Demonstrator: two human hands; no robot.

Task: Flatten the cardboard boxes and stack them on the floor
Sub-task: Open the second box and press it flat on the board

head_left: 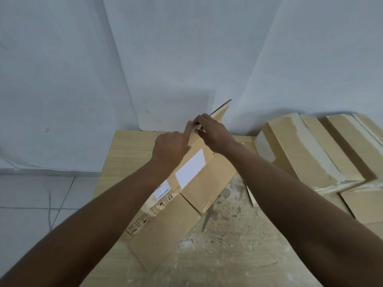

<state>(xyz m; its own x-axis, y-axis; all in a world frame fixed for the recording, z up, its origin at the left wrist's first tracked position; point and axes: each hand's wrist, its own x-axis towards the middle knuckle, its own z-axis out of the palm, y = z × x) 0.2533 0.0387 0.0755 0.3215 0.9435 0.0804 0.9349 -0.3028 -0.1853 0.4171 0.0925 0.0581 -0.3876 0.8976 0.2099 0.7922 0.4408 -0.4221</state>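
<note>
A brown cardboard box (192, 191) lies tilted on the wooden table (128, 150), with a white label and printed shipping symbols on its upper face. One flap (222, 110) stands up at its far end. My right hand (213, 133) pinches the upper edge of the box near that flap. My left hand (172, 150) rests against the same edge, index finger stretched out along it, the other fingers curled. Both forearms reach in from the bottom corners.
Several taped cardboard boxes (306, 152) lean in a row at the right end of the table. The table's near surface is stained and dusty (228, 235). A white wall stands right behind, and grey floor tiles (41, 199) lie to the left.
</note>
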